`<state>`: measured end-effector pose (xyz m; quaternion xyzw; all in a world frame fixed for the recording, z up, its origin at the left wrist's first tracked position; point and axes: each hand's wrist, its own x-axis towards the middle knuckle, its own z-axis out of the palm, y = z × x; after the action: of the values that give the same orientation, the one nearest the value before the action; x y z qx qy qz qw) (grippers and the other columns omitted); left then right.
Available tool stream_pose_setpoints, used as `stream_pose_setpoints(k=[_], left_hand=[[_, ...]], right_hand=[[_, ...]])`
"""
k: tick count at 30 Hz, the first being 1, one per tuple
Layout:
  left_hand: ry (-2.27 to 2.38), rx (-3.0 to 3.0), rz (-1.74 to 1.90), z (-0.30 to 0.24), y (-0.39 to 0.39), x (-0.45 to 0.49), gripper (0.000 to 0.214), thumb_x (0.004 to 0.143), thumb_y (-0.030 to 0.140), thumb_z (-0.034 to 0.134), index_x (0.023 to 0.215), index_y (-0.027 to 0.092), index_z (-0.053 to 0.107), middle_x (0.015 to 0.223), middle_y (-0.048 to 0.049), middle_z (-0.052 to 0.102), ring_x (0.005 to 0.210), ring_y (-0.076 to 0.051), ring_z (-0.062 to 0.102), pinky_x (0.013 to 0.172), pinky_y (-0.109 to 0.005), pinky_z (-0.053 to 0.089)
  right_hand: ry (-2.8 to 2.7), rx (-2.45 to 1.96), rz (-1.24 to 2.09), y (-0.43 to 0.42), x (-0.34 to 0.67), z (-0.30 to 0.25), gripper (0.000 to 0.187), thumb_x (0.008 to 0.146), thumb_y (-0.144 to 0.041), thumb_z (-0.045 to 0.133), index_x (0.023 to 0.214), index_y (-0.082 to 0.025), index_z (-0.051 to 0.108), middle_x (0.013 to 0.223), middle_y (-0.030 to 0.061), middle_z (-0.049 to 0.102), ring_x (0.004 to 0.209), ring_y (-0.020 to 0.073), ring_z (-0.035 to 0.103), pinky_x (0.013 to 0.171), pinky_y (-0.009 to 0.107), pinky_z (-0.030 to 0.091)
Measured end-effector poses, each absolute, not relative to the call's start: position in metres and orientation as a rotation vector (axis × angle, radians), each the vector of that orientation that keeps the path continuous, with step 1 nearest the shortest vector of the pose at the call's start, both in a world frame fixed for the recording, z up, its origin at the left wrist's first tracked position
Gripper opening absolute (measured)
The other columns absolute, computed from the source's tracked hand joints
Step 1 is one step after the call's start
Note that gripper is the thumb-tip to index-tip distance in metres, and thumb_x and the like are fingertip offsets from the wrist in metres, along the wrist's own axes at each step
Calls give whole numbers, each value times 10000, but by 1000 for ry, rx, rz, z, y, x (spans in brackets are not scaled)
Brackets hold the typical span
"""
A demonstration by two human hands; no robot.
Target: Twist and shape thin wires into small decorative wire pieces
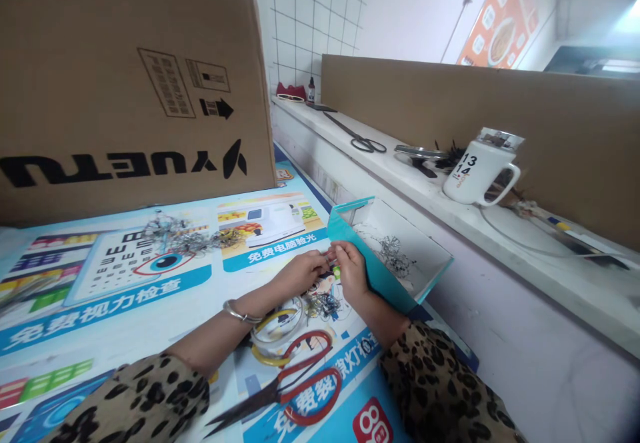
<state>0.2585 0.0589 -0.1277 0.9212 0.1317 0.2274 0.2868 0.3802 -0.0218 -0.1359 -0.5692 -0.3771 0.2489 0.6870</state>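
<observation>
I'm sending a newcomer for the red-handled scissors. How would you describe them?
Start at the big brown cardboard box on the left, then come forward across the printed tabletop. Between the two leopard-print sleeves lie the red-handled scissors, blades pointing to the picture's lower left. Their red loops set them apart from the dark-handled scissors on the white ledge.

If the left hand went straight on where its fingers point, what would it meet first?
Most likely the right hand, its fingertips right by those of the left hand. The turquoise open box appears to lie beyond, though depth is unclear.
</observation>
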Motion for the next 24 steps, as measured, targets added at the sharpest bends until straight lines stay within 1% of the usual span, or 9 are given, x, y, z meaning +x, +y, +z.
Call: stream_pose_setpoints(k=[3, 6, 8, 10, 13, 15, 18, 21, 24], left_hand=[[385, 2389, 664, -121, 62, 253, 186, 801, 140, 467, 773, 188, 645, 798, -15, 611, 778, -147, 557, 739, -263, 436], [431, 2315, 730, -108, 68, 243, 173, 826, 217, 482, 845, 189, 651, 842, -21, 628, 817, -155, 567, 765, -276, 442], [475, 2238, 798, -93, 71, 233, 191, 833, 269, 490, 899, 183, 648, 879, -29, 631, 841, -159, 567, 786, -283, 439], [549, 2036, 899, -76, 74, 222, 275, 816, 333, 532, 1032, 192, 628, 885, -29, 629, 815, -157, 563, 756, -280, 441], [602, 1865, 967, -55, 77, 208, 368, 809, 391, 540, 1128, 220, 607, 978, -41, 618, 825, -155, 557, 733, -279, 440], [609, 1779, 991, -48, 80, 203, 358, 788, 401, 566, 1087, 218, 638, 1031, -49, 609, 847, -159, 559, 720, -272, 442], [602, 1669, 1007, -51, 88, 200, 308, 749, 390, 611, 987, 208, 682, 1041, -52, 618, 842, -155, 562, 703, -260, 443], [619, 1589, 998, -62, 95, 201, 293, 716, 377, 644, 943, 197, 689, 956, -48, 649, 776, -140, 559, 676, -254, 438], [655, 1552, 983, -71, 100, 203, 305, 697, 370, 659, 930, 174, 683, 834, -37, 652, 675, -118, 533, 607, -233, 413]], right_hand=[[-872, -1289, 552, -22, 380, -134, 239, 825, -318, 450, 936, -162, 594, 831, 35, 638, 744, 148, 591, 693, 258, 474], [-969, -1357, 481, -25, 379, -127, 235, 845, -302, 418, 927, -175, 598, 854, 33, 640, 789, 159, 588, 729, 266, 467], [-1142, -1488, 352, -28, 378, -118, 222, 849, -269, 416, 918, -187, 611, 891, 35, 640, 847, 166, 577, 779, 271, 449], [-1400, -1678, 182, -35, 377, -106, 205, 842, -222, 433, 914, -192, 623, 925, 45, 633, 893, 172, 559, 821, 274, 423], [-1839, -2055, -67, -46, 378, -88, 209, 834, -148, 426, 889, -168, 626, 950, 95, 620, 921, 199, 541, 830, 303, 396], [-2017, -2234, -132, -52, 380, -81, 205, 798, -91, 433, 843, -141, 627, 919, 132, 621, 884, 220, 550, 783, 317, 399], [-2139, -2302, -96, -56, 383, -80, 182, 760, -69, 462, 784, -136, 629, 848, 137, 634, 805, 217, 575, 710, 302, 404], [-2212, -2346, -70, -54, 384, -87, 174, 802, -122, 461, 776, -151, 630, 829, 125, 645, 777, 206, 588, 681, 285, 406], [-2236, -2390, -69, -51, 383, -92, 193, 843, -166, 441, 808, -148, 630, 858, 129, 647, 796, 203, 593, 694, 280, 409]])
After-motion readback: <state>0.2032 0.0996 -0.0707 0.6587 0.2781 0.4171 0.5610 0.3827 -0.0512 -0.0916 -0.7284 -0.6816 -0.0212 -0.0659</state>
